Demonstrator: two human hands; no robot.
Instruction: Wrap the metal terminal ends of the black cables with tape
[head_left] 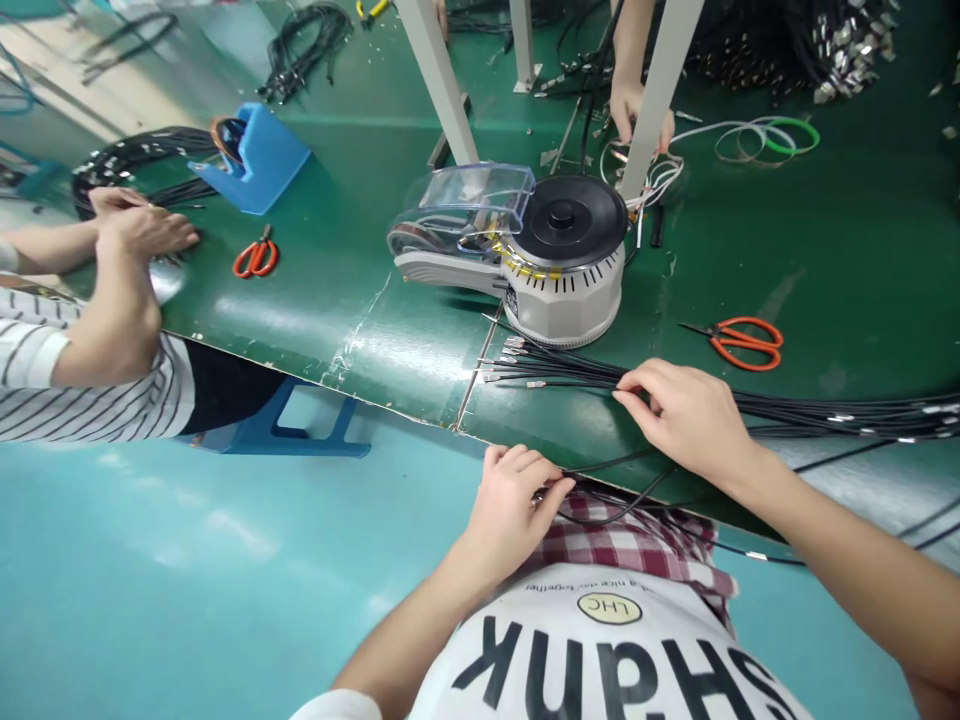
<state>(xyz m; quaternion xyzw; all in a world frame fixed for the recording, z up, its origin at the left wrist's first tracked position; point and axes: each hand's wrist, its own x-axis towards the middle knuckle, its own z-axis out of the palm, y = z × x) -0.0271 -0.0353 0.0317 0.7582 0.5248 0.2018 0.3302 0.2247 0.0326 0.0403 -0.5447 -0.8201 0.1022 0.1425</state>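
Black sheathed cables (pixel 570 378) lay fanned across the glossy green workbench (pixel 352 345), and look at that grip: the person's right hand (pixel 682 420) had its fingers pinched firmly onto the bundle. The left hand (pixel 510 515) was curled at the bench edge beside a thin loose strand (pixel 607 462), though the fingers hid whether it actually had hold. Trouble spot number one: slack loops drooped over the edge toward a red checked cloth (pixel 626 540), and a snag there could drag strands out of that pinch. Number two: the bright metal tips sat just beside the base of a round grey-and-black tape dispenser (pixel 566 290), so a careless sweep could bend them against it. Orange-handled steel scissors (pixel 746 343) lay just beyond the bundle, another thing for a stray strand to catch on. The bundle's long axis ran across the view, almost along the bench edge, with its tips pointing left and its length running out past the right side.
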